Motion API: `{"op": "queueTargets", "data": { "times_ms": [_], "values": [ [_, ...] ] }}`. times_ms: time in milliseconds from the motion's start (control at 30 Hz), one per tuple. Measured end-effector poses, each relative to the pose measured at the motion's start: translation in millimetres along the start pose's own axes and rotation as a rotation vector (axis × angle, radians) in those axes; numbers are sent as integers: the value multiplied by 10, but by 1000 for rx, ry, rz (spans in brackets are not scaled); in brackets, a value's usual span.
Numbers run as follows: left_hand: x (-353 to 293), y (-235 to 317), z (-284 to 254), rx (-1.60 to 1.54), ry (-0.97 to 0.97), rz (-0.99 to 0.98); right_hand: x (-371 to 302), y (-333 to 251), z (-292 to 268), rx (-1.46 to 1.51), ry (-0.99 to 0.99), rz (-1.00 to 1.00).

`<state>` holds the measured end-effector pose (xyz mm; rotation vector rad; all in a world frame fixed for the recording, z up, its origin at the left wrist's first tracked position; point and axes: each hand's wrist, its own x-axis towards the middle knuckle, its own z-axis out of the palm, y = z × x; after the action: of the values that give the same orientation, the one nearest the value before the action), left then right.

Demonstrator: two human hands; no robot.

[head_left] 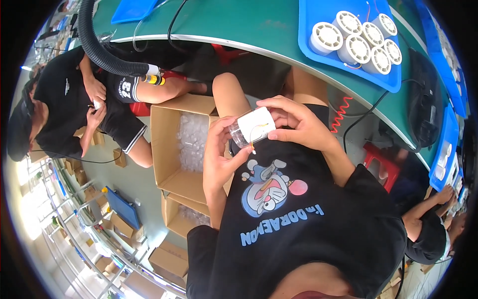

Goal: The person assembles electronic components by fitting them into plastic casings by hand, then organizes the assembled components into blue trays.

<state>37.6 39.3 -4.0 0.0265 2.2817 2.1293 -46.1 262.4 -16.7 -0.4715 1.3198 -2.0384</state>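
Clock read with 12 at the top edge of view, centred on the hands. White cylinder point(255, 124) held in front of the shirt, a clear plastic cup point(238, 136) at one end; can't tell how far one sits inside the other. Long axis roughly 8 to 2 o'clock: clear end toward 8, white end toward 2. Thin yellowish wire point(263, 125) on the cylinder's near face; small white connector point(253, 150) dangling at 6.

Left hand point(220, 152) closed about the cup end, thumb along the lower side. Right hand point(294, 122) gripping the white end, fingers over the upper edge, thumb beneath. The piece lies between the two palms, spanning both grips.

At 9: open cardboard carton point(165, 144) of clear plastic pieces point(191, 144). Between 1 and 2: blue tray point(383, 82) on the green table point(224, 20), seven white slotted round units point(358, 48) in it. At 10: black corrugated hose point(94, 45), yellow-tipped.
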Motion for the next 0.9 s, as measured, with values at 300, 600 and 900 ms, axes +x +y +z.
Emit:
{"op": "queueTargets", "data": {
  "times_ms": [300,600,900],
  "values": [
    [-48,147,103,-77,12,-1,-3,-38,14,-266,20,-153],
    [-23,107,171,-96,18,34,9,11,22,-445,147,-334],
    [-57,71,147,-131,28,-33,49,64,-1,-445,102,-280]
  ]
}}
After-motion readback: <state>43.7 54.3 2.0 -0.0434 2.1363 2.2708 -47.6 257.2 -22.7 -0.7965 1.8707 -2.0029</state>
